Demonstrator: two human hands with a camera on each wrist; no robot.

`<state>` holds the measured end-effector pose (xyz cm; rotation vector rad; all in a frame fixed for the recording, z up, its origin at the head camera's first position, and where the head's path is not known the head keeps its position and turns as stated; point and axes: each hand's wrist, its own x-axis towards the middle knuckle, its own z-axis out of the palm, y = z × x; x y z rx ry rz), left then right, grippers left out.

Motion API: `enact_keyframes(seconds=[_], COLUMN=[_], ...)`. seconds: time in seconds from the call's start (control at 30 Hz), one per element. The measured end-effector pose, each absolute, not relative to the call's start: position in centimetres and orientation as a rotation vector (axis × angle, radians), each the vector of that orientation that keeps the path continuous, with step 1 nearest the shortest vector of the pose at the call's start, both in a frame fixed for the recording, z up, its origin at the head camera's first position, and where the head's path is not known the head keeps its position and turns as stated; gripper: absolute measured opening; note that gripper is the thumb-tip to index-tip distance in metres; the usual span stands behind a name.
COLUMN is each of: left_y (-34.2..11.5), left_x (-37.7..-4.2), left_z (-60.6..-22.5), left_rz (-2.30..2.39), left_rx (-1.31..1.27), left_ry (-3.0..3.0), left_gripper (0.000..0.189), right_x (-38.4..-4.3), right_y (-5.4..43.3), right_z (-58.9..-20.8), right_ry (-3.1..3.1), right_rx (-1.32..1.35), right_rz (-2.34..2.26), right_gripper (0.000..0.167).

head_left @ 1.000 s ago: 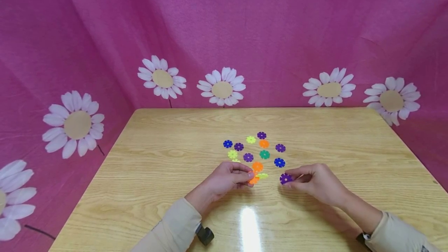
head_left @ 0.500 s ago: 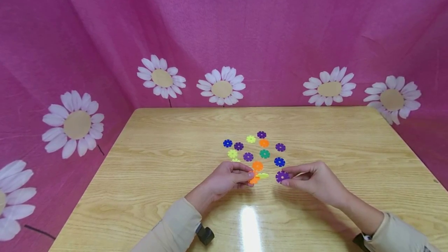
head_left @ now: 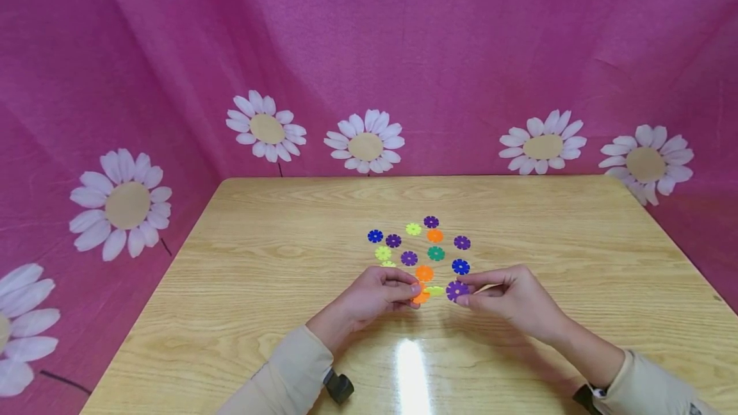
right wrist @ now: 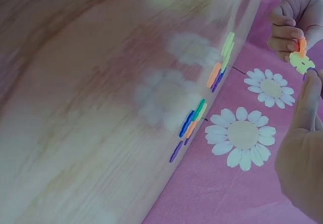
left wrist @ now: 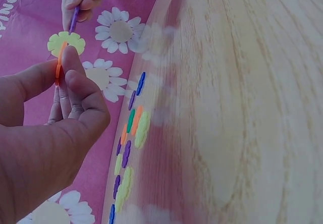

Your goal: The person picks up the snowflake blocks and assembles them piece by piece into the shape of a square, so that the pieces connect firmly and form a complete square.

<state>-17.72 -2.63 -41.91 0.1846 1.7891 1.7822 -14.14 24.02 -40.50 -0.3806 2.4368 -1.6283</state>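
My left hand (head_left: 375, 295) pinches an orange notched plastic disc (head_left: 422, 294) between thumb and fingers. A yellow disc (left wrist: 66, 44) is slotted crosswise into the orange one, its flat face showing in both wrist views. From the other side my right hand (head_left: 510, 300) pinches a purple notched disc (head_left: 457, 291) by its edge. In the left wrist view the purple disc's edge meets the rim of the yellow disc. Both hands hold the pieces above the table, and fingers hide part of the orange disc.
Loose notched discs lie on the wooden table (head_left: 277, 242) beyond the hands: a green disc (head_left: 435, 253), a blue disc (head_left: 460, 266), an orange disc (head_left: 424, 273), and several purple and yellow ones. A pink cloth (head_left: 438, 50) with printed daisies hangs behind the table.
My right hand has moved left with the purple disc, bringing it up to the yellow disc. The left hand has stayed nearly still, with the yellow disc tilting slightly.
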Motion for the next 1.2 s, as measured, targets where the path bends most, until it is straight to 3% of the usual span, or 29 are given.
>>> enact_keyframes(seconds=[1.2], left_y=[-2.31], left_x=[-17.59], left_z=[-42.02], left_rz=[1.785], left_rx=[0.179], left_ry=[1.783], left_gripper=[0.021], right_x=[-13.78], right_y=[23.4], right_z=[-40.74], right_ry=[2.422], right_rx=[-0.331], right_rz=[-1.688], right_gripper=[0.039])
